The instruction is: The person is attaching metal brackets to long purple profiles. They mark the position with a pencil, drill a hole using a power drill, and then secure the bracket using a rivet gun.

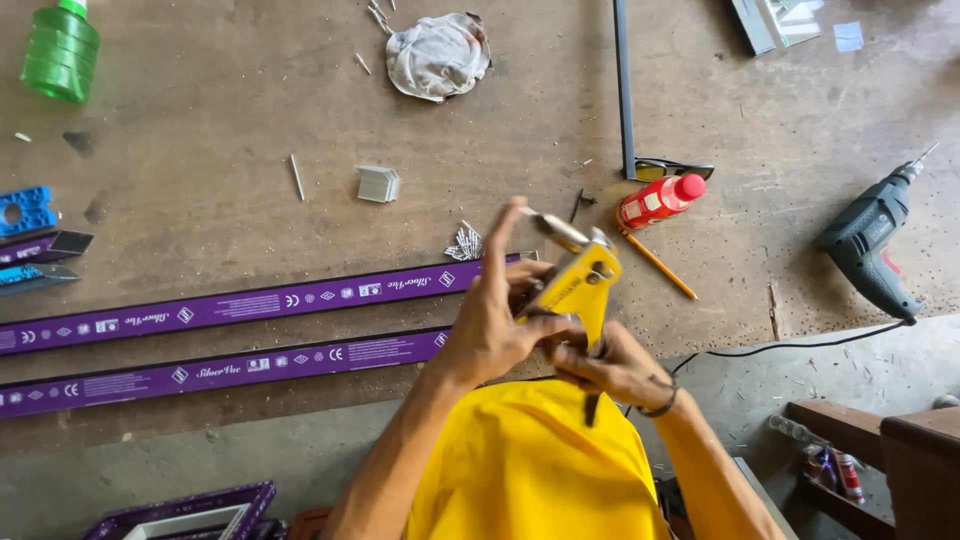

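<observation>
Both hands hold a yellow rivet gun (578,281) above the concrete floor. My left hand (492,315) grips its body from the left, index finger raised beside the metal nose. From below, my right hand (612,367) closes around the handles, a band on its wrist. Just left of the hands, two long purple-wrapped metal bars (230,306) lie side by side. A small heap of rivets (464,243) sits on the floor behind the hands.
An electric drill (872,240) with a cord lies at right. A red bottle (660,200), a pencil (660,265), glasses, a grey bar (624,85), a rag (438,52), a small metal block (379,184) and a green bottle (60,50) lie about. Purple frames (185,512) sit at bottom left.
</observation>
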